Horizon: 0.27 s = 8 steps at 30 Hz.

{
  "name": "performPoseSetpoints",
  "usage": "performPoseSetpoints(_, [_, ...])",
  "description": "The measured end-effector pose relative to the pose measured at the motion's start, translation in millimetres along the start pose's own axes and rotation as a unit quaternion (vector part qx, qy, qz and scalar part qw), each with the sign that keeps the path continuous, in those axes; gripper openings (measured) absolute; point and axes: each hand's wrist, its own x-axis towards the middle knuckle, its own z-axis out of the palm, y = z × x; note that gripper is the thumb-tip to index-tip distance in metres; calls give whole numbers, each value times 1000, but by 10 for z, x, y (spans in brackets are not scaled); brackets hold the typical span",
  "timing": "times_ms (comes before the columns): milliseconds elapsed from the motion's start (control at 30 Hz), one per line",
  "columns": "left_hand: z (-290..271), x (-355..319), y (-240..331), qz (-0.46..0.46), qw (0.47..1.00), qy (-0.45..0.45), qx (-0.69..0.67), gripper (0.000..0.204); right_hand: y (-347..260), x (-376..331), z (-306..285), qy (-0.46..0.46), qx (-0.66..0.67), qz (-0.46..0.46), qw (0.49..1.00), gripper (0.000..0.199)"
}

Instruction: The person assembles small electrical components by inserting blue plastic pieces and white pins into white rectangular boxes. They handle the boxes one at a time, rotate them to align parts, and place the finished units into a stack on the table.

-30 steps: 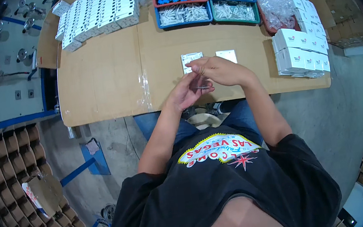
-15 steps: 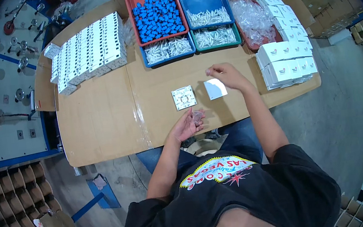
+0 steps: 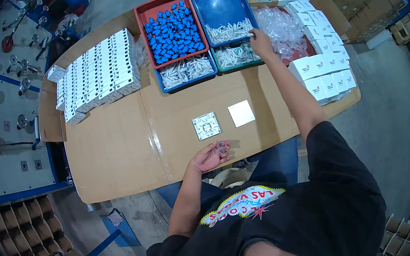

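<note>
Near the table's front edge, my left hand (image 3: 208, 158) is palm up, its fingers curled around a small clear plastic bag (image 3: 221, 149). My right hand (image 3: 261, 44) is stretched out to the right rim of the upper blue tray (image 3: 219, 4), beside its white plastic wall plugs (image 3: 228, 32). The fingers there look drawn together, and what they hold, if anything, is too small to make out. Between my arms a white square plate with a frame-like pattern (image 3: 207, 126) lies on the cardboard, and a plain white square plate (image 3: 241, 113) lies just right of it.
A red tray (image 3: 138, 21) holds blue plastic pieces. Lower blue (image 3: 192, 83) and green (image 3: 238, 66) trays hold more white plugs. Clear bags (image 3: 280, 29) fill a tray at right. White boxes (image 3: 318, 68) are stacked beyond it, and stacked white units (image 3: 98, 72) stand at left.
My right hand has moved forward, from above the plain plate to the trays' right rim. My left hand still holds the clear bag. The view has shifted slightly.
</note>
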Motion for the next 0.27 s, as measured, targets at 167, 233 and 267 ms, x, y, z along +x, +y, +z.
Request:
performPoseSetpoints(167, [-3, -20, 12, -5, 1000, 12, 8, 53, -34, 310, 168, -91, -124, 29, 988, 25])
performPoseSetpoints(233, [-6, -21, -4, -4, 1000, 14, 9, 54, 43, 441, 228, -147, -161, 40, 975, 29])
performPoseSetpoints(267, [-13, -15, 8, -4, 1000, 13, 9, 54, 112, 527, 277, -158, -156, 47, 974, 31])
